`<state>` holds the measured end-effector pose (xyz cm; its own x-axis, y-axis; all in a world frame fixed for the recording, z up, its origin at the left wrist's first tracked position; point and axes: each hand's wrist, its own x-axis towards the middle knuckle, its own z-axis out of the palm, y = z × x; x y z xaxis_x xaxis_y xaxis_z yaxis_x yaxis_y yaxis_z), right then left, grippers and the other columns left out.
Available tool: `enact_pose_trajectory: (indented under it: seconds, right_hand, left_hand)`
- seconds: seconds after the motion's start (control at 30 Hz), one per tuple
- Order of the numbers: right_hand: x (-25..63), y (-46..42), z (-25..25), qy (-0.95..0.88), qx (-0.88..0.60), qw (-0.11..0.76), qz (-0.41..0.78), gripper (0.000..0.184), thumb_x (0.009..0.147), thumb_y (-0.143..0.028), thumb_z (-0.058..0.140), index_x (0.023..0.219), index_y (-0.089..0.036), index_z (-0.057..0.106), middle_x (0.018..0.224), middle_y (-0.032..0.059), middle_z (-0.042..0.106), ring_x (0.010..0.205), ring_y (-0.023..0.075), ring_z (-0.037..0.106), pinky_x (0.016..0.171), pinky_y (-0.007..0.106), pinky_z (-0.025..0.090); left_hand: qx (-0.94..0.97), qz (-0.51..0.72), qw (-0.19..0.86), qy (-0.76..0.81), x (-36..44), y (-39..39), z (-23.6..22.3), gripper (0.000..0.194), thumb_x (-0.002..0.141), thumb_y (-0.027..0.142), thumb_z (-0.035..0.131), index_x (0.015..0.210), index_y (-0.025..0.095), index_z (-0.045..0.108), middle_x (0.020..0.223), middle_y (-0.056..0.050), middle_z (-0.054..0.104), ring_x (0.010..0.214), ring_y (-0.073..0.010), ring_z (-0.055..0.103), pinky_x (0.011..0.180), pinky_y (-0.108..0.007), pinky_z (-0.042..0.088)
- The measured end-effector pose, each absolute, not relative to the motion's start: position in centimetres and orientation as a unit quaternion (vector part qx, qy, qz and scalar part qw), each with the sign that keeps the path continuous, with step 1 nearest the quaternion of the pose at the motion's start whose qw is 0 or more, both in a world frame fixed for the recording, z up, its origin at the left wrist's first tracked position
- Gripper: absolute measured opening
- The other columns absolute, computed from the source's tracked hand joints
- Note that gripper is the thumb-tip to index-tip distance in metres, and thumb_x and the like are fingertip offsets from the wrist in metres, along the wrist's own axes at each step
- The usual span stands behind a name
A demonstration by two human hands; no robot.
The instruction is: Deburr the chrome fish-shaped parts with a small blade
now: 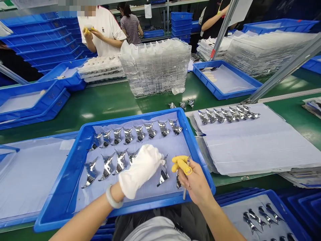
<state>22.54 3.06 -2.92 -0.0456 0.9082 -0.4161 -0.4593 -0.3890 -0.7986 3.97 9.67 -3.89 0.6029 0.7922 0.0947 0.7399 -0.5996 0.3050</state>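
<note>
Lap: the wearer's pale grey top (157,231) shows at the bottom edge with dark cloth (130,224) around it, close to the near rim of a blue tray (64,197).
Left hand: the left hand (141,169), in a white glove with a pale bangle (113,198) at the wrist, reaches over the tray, fingertips drawn together at the upper end of one curved chrome piece (164,172); whether they pinch it or only touch it, I cannot tell.
Right hand: the right hand (195,182), with yellow finger covers (181,162), is closed around a slim rod (185,194) that pokes out above and below the grip. Another chrome piece lies just beside it, partly hidden.
Tray contents: two rows of chrome pieces rest on a pale liner (150,192); the back row counts eight, and the glove partly covers the front row.
Right side: white sheets (250,144) carry similar pieces along their far edge; lower down, a second tray (282,210) holds more.
Green table (107,107): three small shiny pieces lie before a stack of clear plastic trays (156,68).
Across: a co-worker (106,30) in a white shirt holds up a pale object.
</note>
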Motion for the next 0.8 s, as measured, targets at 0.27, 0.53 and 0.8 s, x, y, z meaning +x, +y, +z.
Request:
enact_pose_trajectory:
  seconds: [0.27, 0.53, 0.8]
  right_hand:
    - [19.8, 2.1, -2.7, -0.265, -0.344, 0.421, 0.796, 0.045, 0.076, -0.056, 0.085, 0.071, -0.020, 0.058, 0.042, -0.0141, 0.035, 0.039, 0.0035, 0.020, 0.040, 0.020, 0.016]
    - [19.3, 1.5, -1.8, -0.274, -0.321, 0.417, 0.805, 0.052, 0.077, -0.065, 0.083, 0.072, -0.020, 0.058, 0.043, -0.0131, 0.034, 0.039, 0.0038, 0.019, 0.040, 0.021, 0.015]
    - [19.3, 0.9, -0.4, -0.435, -0.427, 0.488, 0.625, 0.027, 0.088, -0.033, 0.075, 0.069, -0.020, 0.060, 0.058, -0.0069, 0.037, 0.053, 0.0091, 0.026, 0.047, 0.024, 0.023]
  left_hand:
    - [0.662, 0.456, 0.332, 0.494, 1.7, 5.3, 0.1, 0.024, 0.101, 0.039, 0.062, 0.105, 0.022, 0.078, 0.108, -0.008, 0.081, 0.099, -0.0230, 0.075, 0.089, -0.035, 0.060]
    - [0.581, 0.567, 0.365, 0.455, 1.5, 2.9, -2.9, 0.017, 0.093, 0.036, 0.075, 0.105, 0.028, 0.084, 0.107, -0.005, 0.083, 0.104, -0.0238, 0.075, 0.099, -0.037, 0.059]
    - [0.474, 0.535, 0.388, 0.582, 1.0, 1.9, -1.6, 0.027, 0.099, 0.038, 0.067, 0.123, 0.030, 0.078, 0.128, -0.003, 0.077, 0.121, -0.0216, 0.070, 0.109, -0.033, 0.053]
